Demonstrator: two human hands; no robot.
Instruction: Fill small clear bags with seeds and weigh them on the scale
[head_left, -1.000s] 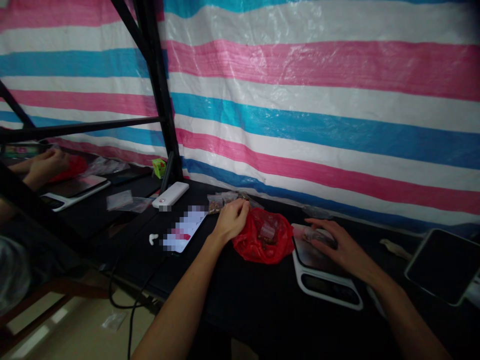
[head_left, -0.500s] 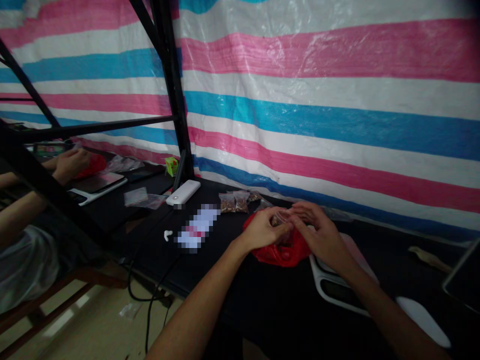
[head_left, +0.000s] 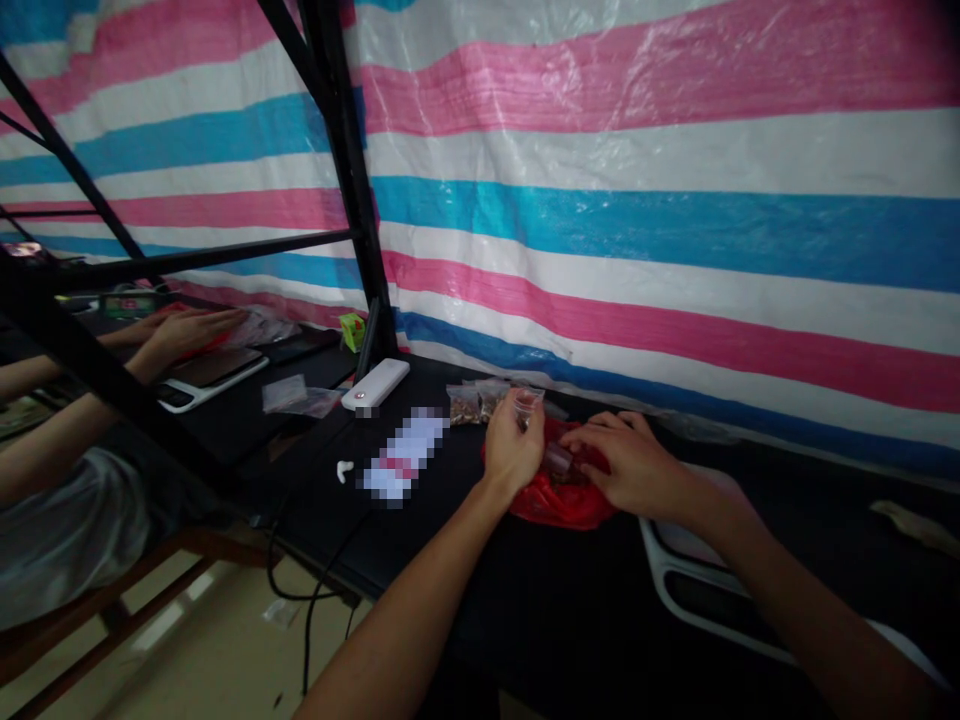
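My left hand (head_left: 516,445) is closed around a small clear plastic bag (head_left: 529,402), its mouth upward and some brown bits inside. My right hand (head_left: 634,465) reaches over an open red plastic bag (head_left: 566,508). Its fingers are closed on a small clear cup (head_left: 556,458) lying at the bag's mouth, partly hidden by those fingers. Dark brown bits show within the red bag. Behind my left hand stand several filled small bags (head_left: 465,403) of brown pieces.
A white digital scale (head_left: 705,590) lies under my right forearm. To the left are a blurred-out phone (head_left: 405,455), a white earbud (head_left: 344,470), a white power bank (head_left: 376,384) and flat clear bags (head_left: 300,396). Beyond the black metal frame (head_left: 349,190), a co-worker's hands (head_left: 187,335) work at another scale.
My hands have moved apart. The left one, with the small bag, has shifted left and up; the right one now holds the clear cup over the red bag. The view has turned slightly.
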